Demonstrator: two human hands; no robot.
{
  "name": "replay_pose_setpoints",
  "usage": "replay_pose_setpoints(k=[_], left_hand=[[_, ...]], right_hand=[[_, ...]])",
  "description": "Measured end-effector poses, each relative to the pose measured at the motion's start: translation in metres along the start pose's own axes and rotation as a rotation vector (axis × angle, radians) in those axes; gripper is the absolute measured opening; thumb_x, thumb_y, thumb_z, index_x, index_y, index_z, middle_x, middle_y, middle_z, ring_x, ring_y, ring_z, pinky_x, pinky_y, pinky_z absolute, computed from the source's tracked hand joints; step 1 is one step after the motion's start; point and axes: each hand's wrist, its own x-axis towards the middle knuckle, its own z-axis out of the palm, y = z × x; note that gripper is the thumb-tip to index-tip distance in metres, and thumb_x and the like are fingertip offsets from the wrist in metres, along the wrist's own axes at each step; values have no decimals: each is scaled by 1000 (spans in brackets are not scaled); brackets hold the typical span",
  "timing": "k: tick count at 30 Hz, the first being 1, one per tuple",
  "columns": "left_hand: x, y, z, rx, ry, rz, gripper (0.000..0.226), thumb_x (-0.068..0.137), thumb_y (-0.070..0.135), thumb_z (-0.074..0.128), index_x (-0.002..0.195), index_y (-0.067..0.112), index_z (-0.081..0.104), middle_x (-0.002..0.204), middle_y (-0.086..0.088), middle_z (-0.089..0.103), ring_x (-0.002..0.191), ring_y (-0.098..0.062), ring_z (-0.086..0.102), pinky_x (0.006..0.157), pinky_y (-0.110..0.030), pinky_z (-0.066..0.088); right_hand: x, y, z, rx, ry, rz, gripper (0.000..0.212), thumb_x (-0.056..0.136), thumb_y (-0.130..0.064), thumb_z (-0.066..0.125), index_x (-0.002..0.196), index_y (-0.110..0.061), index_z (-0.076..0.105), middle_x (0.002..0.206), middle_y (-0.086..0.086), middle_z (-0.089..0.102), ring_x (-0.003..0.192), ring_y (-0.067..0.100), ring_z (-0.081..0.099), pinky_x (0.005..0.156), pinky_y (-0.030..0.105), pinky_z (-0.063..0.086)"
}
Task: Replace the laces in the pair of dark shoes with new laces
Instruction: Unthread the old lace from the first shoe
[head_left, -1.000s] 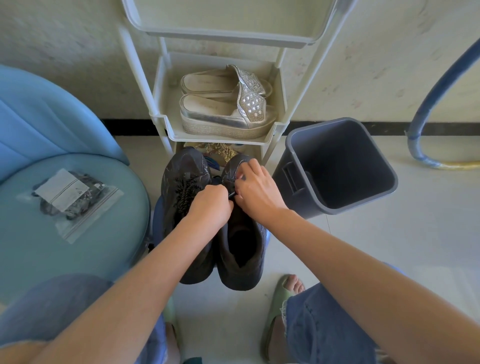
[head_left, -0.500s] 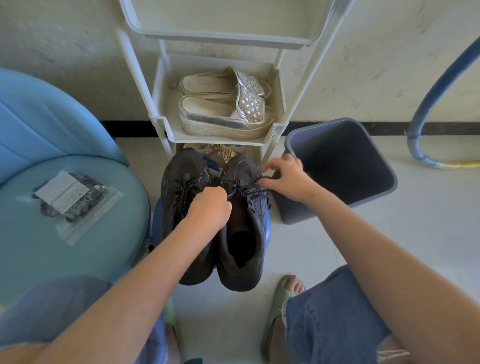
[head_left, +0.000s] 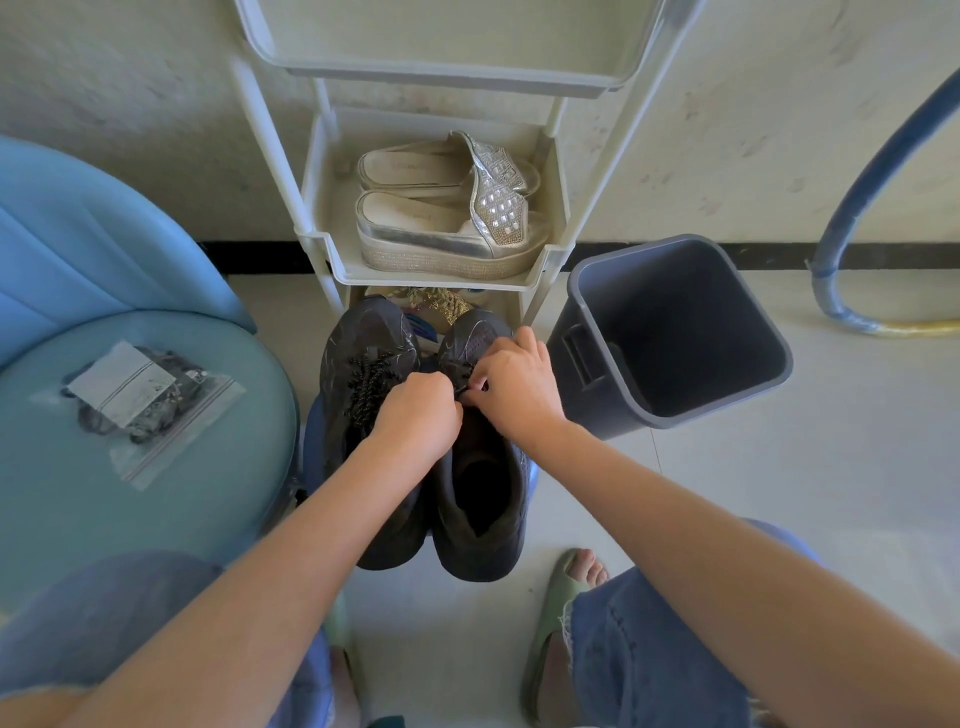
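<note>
Two dark shoes stand side by side on a low blue stool in front of me. The left shoe (head_left: 363, 364) still shows its black lace (head_left: 370, 382). Over the right shoe (head_left: 480, 483) both hands meet at the lacing. My left hand (head_left: 415, 415) is curled and grips the lace at the eyelets. My right hand (head_left: 514, 389) pinches the black lace end beside it. A clear zip bag (head_left: 140, 400) with dark laces and a white card lies on the blue seat at left.
A grey waste bin (head_left: 670, 332) stands open just right of the shoes. A white shoe rack (head_left: 441, 244) holds silver platform slippers behind them. A blue chair (head_left: 104, 291) fills the left. My knees in jeans and a green slipper (head_left: 556, 597) frame the bottom.
My right hand, which had pulled the lace out to the right toward the bin, has come back to the right shoe's eyelets beside my left hand.
</note>
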Motion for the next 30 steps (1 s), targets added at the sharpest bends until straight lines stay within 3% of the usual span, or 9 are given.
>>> replay_pose_setpoints(k=[2,5,8,10,13,16,24,27,30], left_hand=[[0,0,0,5,0,-4,23,97,19,44,101,2,59,102,-16,62,94,-33,61,70,-33,41],[-1,0,-1,25,-9,-9,22,98,17,41,100,1,56,106,-18,61,97,-34,59,73,-34,41],[-1,-2,-2,-13,-25,-7,22,97,14,40,89,-1,54,99,-20,60,89,-33,60,68,-35,42],[-2,-1,-3,-22,-33,-4,25,97,13,40,77,1,49,88,-16,59,80,-30,60,64,-34,41],[-3,1,-6,-38,-45,-10,30,97,13,40,68,6,41,67,-6,44,66,-27,52,66,-38,45],[-3,0,-7,-50,-63,-9,27,96,13,41,69,5,42,70,-6,44,66,-27,49,69,-41,44],[0,-2,-3,-33,-47,-12,21,96,19,45,93,2,57,94,-16,59,86,-31,58,69,-33,41],[0,-1,-3,-3,-38,-17,22,97,20,45,98,1,57,100,-17,61,92,-33,59,69,-33,40],[1,1,-4,-17,-70,-60,19,97,17,42,96,3,55,102,-16,60,92,-32,59,70,-33,42]], right_hand=[[2,4,-7,126,-102,-11,13,85,-34,67,87,-23,74,116,-2,55,115,24,32,100,32,25],[3,29,-40,293,-577,-177,13,83,-38,69,71,-35,65,125,-9,46,119,15,32,103,28,25],[-2,68,-77,700,-848,-45,9,84,-39,68,82,-30,71,130,-22,49,125,-3,39,105,21,25],[-2,87,-82,801,-755,92,14,85,-39,66,88,-28,73,126,-21,54,127,3,41,113,34,23],[3,82,-70,552,-473,136,29,85,-52,63,102,-30,72,117,-12,59,126,16,45,110,44,34],[8,53,-57,493,-247,70,21,85,-51,62,99,-38,68,120,-8,46,129,24,26,112,46,21],[11,0,-8,-158,-150,-126,33,87,-41,62,103,-15,72,130,3,49,121,28,29,99,34,20],[9,0,-5,27,-129,-35,27,85,-40,66,96,-17,75,133,-1,49,121,26,26,96,31,16],[7,12,-23,276,-319,-32,13,80,-38,72,71,-30,68,146,-8,36,129,25,15,100,34,12]])
